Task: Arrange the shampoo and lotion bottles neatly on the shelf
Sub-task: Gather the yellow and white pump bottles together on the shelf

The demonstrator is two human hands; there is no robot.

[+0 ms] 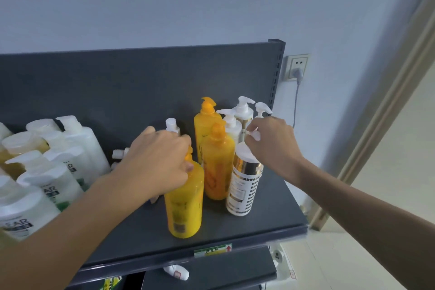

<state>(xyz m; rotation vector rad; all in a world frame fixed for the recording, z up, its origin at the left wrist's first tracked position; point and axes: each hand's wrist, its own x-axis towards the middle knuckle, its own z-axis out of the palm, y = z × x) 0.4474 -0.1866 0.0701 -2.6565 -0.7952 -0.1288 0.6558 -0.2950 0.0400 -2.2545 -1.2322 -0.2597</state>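
Note:
Three yellow pump bottles stand in a line on the dark grey shelf [277,214]. My left hand [157,162] grips the pump top of the nearest yellow bottle [184,205]. Behind it stand a second yellow bottle [217,167] and a third yellow bottle [204,120]. My right hand [273,146] pinches the white pump head of a white-and-gold patterned bottle [243,186] at the right front. Three white pump bottles [243,110] stand behind it near the back panel.
Several white shampoo bottles [54,179] crowd the shelf's left side, some amber ones among them. A small white-capped bottle [171,125] stands behind my left hand. A wall socket [297,67] with a plugged cable is right of the shelf. A lower shelf [211,273] sits below.

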